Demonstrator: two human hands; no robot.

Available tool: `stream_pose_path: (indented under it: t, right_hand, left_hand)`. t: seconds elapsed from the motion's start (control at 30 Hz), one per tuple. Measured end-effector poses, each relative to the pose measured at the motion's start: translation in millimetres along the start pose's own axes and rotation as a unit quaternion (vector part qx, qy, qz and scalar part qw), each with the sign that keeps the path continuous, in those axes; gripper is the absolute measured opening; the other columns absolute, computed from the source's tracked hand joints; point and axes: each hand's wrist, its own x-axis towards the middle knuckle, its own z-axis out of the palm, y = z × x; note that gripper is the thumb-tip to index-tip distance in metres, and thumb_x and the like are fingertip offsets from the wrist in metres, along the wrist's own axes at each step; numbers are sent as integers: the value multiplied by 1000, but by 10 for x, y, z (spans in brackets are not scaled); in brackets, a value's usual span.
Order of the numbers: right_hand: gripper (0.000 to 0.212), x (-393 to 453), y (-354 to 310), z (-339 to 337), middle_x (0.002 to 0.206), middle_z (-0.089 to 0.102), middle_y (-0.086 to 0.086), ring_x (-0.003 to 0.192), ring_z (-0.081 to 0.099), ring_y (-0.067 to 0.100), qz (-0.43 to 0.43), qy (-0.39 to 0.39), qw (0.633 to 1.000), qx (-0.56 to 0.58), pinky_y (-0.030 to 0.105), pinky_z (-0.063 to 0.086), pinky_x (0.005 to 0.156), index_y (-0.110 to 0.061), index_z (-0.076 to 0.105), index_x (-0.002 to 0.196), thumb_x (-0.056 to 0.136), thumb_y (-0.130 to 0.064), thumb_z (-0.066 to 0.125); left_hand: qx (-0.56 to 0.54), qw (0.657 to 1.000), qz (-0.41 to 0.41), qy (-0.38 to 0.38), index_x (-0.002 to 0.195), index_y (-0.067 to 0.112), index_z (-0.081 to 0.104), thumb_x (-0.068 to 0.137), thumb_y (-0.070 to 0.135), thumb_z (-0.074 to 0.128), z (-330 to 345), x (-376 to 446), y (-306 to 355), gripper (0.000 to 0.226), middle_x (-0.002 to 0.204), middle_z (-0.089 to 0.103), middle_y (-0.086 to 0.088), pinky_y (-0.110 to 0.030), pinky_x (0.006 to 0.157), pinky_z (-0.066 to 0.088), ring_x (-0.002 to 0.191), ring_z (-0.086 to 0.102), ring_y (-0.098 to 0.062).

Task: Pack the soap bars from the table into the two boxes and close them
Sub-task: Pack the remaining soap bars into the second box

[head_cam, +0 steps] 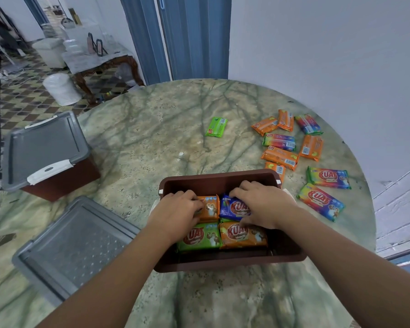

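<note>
Our left hand (179,208) curls its fingers down on an orange bar (210,208), and our right hand (262,204) grips a blue bar (232,208) marked KUAT; both are inside the open brown box (223,181) at the near middle of the table (152,129). Nearer us in it lie a green bar (200,236) and another orange bar (243,234), both reading KUAT. Loose bars (279,157) lie scattered to the right, two rainbow ones showing KUAT, and a lone green bar (216,127) lies further off. On the left sit a grey lid (74,245) and, beyond it, the closed box (47,152).
</note>
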Motion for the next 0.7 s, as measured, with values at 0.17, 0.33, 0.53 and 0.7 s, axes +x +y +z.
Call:
stream_pose_path:
  t: [0.17, 0.33, 0.53, 0.7]
  right_hand:
    - [69, 20, 24, -10, 148, 41, -10, 126, 42, 17, -39, -16, 999, -29, 37, 48, 100, -41, 35, 156, 94, -49, 64]
    - [63, 42, 22, -6, 149, 40, -11, 126, 42, 18, -56, -21, 997, -38, 39, 48, 100, -44, 38, 154, 97, -50, 63]
    - [63, 61, 11, -14, 151, 39, -10, 128, 41, 18, -62, -19, 997, -38, 39, 47, 101, -43, 36, 156, 99, -48, 62]
    - [63, 61, 11, -1, 152, 39, -10, 130, 41, 18, -58, -18, 998, -32, 40, 47, 102, -44, 36, 156, 98, -48, 62]
  left_hand:
    - [10, 1000, 5, -11, 140, 36, 56, 98, 41, 58, -3, -6, -4, 42, 135, 54, 8, -34, 98, 42, 117, 52, -17]
    - [34, 999, 12, -34, 143, 35, 53, 98, 45, 56, -20, 12, 4, 46, 134, 53, 5, -37, 98, 44, 116, 51, -20]
    - [49, 998, 22, -44, 141, 34, 55, 103, 42, 48, -16, 14, 21, 40, 129, 53, 4, -39, 93, 46, 110, 54, -21]
    - [50, 997, 29, -44, 144, 34, 53, 103, 41, 48, -15, 9, 22, 42, 128, 53, 3, -39, 93, 46, 110, 54, -21]
